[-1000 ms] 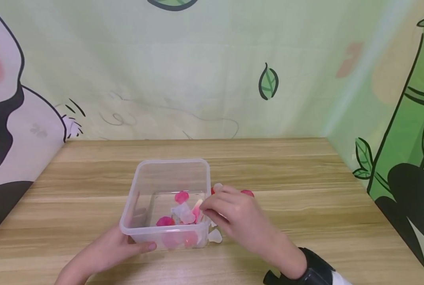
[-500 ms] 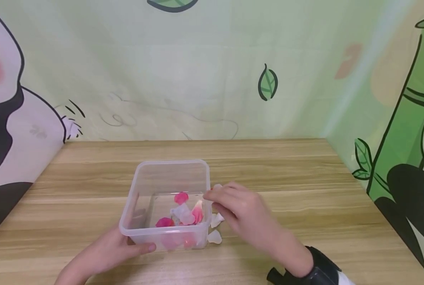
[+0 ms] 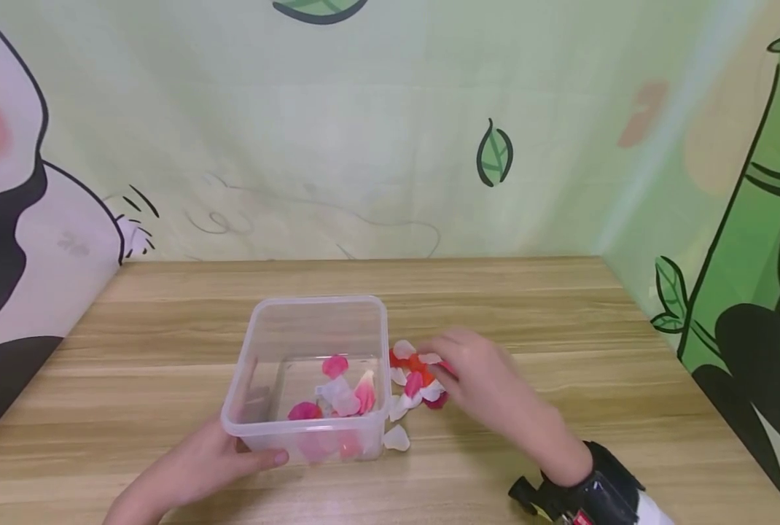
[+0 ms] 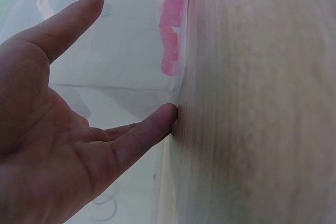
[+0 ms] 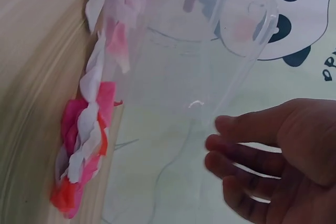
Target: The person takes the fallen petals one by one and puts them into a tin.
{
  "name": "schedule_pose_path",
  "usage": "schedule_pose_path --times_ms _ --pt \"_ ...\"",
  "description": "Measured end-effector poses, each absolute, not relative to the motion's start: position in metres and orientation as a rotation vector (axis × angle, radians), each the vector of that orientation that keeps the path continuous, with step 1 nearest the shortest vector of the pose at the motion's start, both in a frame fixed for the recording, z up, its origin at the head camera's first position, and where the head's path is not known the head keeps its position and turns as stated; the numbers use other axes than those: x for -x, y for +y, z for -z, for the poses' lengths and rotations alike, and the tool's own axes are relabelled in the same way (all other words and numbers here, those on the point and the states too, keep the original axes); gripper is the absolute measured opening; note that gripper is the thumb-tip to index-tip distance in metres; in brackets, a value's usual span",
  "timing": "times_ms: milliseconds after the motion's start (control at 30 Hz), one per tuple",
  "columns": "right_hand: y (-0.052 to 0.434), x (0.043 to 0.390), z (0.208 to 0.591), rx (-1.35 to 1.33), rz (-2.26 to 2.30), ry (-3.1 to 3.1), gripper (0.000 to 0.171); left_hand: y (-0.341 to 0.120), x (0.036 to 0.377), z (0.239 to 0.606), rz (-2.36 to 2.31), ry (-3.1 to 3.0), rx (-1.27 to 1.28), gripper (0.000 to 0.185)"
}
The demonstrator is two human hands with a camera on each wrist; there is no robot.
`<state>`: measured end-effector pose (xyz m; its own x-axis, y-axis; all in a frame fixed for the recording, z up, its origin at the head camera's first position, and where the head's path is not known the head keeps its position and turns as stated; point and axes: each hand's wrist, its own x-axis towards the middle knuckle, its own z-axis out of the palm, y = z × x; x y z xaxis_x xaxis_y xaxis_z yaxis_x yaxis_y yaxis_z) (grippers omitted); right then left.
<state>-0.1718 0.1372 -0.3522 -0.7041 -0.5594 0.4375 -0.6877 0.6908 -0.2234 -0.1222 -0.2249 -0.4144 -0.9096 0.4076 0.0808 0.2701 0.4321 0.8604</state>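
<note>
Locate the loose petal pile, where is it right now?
Head view: the loose petal pile lies on the wooden table, against the right side of the clear plastic box, under the right hand fingertips.

The left hand (image 4: 47, 145) lies open against the clear plastic box (image 4: 121, 61), its thumb (image 4: 63, 24) on the wall and a fingertip (image 4: 165, 115) touching the bottom edge where box meets wooden table (image 4: 257, 103). Pink petals (image 4: 172, 30) show through the plastic.
</note>
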Motion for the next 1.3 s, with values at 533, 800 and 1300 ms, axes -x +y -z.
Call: schedule_pose_path --times_ms 533,800,1300 --pt "0.145 0.193 0.375 -0.883 -0.468 -2.916 0.020 -0.226 0.122 0.415 -1.458 2.545 -0.598 0.122" --pt "0.145 0.202 0.387 -0.906 -0.449 -2.920 0.019 -0.226 0.124 0.416 -1.477 2.538 -0.608 0.124" --pt "0.139 0.205 0.399 -0.870 -0.416 -2.923 0.019 -0.227 0.124 0.416 -1.425 2.567 -0.560 0.125"
